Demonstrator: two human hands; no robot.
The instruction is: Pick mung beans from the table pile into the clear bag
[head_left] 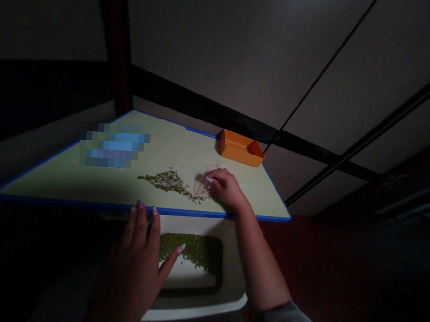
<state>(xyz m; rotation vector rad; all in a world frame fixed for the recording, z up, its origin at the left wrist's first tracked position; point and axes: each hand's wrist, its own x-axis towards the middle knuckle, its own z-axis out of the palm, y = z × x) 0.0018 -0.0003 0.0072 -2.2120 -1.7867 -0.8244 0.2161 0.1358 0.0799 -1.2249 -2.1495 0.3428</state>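
Observation:
Small green beans or seeds lie scattered on a pale yellow table with a blue edge. My right hand is over them at the right, thumb and fingers closed on a thin, see-through piece with reddish marks. My left hand is spread, its fingertips at the table's near edge and its thumb over a white bin. It holds nothing. More green beans lie in the bin, mostly along its far side.
An orange open box stands at the table's back right. A blurred blue item lies at the left. Pale panels rise behind the table, and a dark red post stands at the back left.

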